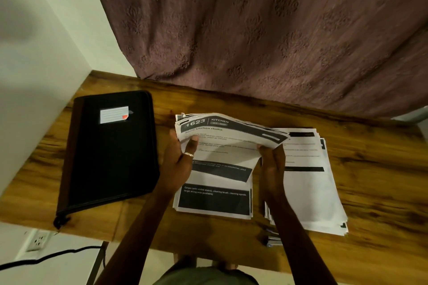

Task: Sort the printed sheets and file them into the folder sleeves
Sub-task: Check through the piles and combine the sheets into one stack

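Left hand [179, 159] and right hand [273, 162] each grip a side edge of the sheaf of printed sheets [231, 132] raised between them (light, floppy, slippery: support both edges), zipped folder [111, 146] left of the left hand on the tabletop [370, 169].

Left hand [179, 162], right hand [273, 164] grip sheets [231, 134] at opposite edges.

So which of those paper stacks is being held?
The bundle headed 1623 KITCHEN, gripped by the left hand and right hand. The middle stack and the right stack lie flat on the desk.
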### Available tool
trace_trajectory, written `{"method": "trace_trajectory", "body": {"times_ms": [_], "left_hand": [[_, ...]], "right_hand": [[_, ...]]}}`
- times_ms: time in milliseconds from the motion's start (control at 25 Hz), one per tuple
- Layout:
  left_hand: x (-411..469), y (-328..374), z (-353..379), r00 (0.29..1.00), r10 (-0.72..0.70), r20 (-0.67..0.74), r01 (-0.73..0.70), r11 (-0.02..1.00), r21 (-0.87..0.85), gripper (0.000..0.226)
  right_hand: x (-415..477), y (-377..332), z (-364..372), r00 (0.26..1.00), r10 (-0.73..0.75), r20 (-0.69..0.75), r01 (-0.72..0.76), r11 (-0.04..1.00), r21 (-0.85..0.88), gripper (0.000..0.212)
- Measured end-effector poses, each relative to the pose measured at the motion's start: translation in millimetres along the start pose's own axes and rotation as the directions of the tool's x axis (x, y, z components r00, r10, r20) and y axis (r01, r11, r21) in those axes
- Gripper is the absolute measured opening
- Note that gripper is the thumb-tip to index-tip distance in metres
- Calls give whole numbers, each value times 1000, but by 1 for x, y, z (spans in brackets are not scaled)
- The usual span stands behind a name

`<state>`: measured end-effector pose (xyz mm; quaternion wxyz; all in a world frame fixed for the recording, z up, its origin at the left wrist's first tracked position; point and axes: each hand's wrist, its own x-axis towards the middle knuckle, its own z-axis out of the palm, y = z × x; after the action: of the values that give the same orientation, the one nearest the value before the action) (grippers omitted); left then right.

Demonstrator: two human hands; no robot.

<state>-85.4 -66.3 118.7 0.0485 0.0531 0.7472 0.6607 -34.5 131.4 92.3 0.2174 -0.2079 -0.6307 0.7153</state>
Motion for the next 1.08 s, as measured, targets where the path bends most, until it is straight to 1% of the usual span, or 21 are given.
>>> {"method": "trace_trajectory", "body": {"times_ms": [80, 200, 280, 320, 360, 400, 440, 560, 720, 840, 880, 1000, 1080], "left_hand": [[5, 2, 1, 1000, 25, -1, -25, 999, -27, 28], [10, 6, 3, 996, 60, -68, -64, 997, -48, 28], [9, 6, 3, 986, 110, -126, -107, 994, 31, 36], [8, 6, 2, 981, 144, -131, -134, 988, 78, 41], [6, 5, 1, 979, 162, -124, -150, 983, 105, 44], [4, 5, 1, 980, 164, -114, -152, 982, 111, 46], [3, 6, 1, 982, 160, -102, -150, 984, 101, 46], [3, 7, 6, 987, 121, -106, -113, 991, 74, 39], [6, 7, 3, 983, 94, -155, -89, 995, 41, 29], [16, 22, -10, 991, 92, -101, -88, 995, 36, 22], [19, 29, -14, 991, 89, -97, -87, 996, 30, 21], [26, 36, -19, 996, 42, -77, -47, 996, -73, 32], [23, 27, -20, 999, -46, 10, 47, 990, -132, 50]], "right_hand": [[3, -5, 3, 1000, -9, 4, 9, 1000, -5, 41], [6, -16, 7, 999, -50, 16, 50, 999, -3, 35], [4, -16, 8, 996, -74, 48, 74, 997, -4, 36], [2, -15, 8, 996, -76, 55, 76, 997, -1, 39], [-1, -14, 7, 997, -61, 48, 61, 998, 7, 52], [-2, -14, 7, 998, -47, 47, 48, 999, -11, 65], [-2, -15, 5, 997, -49, 59, 51, 998, -27, 68], [-5, -17, 8, 993, -79, 86, 84, 995, -54, 47], [-4, -26, 12, 992, -103, 78, 113, 984, -134, 32], [7, -47, 7, 981, -135, 139, 167, 951, -259, 19], [12, -54, 5, 979, -122, 163, 164, 948, -274, 16], [25, -64, -1, 982, 19, 189, 26, 972, -234, 21], [27, -60, -1, 977, 151, 148, -117, 969, -215, 25]]}}
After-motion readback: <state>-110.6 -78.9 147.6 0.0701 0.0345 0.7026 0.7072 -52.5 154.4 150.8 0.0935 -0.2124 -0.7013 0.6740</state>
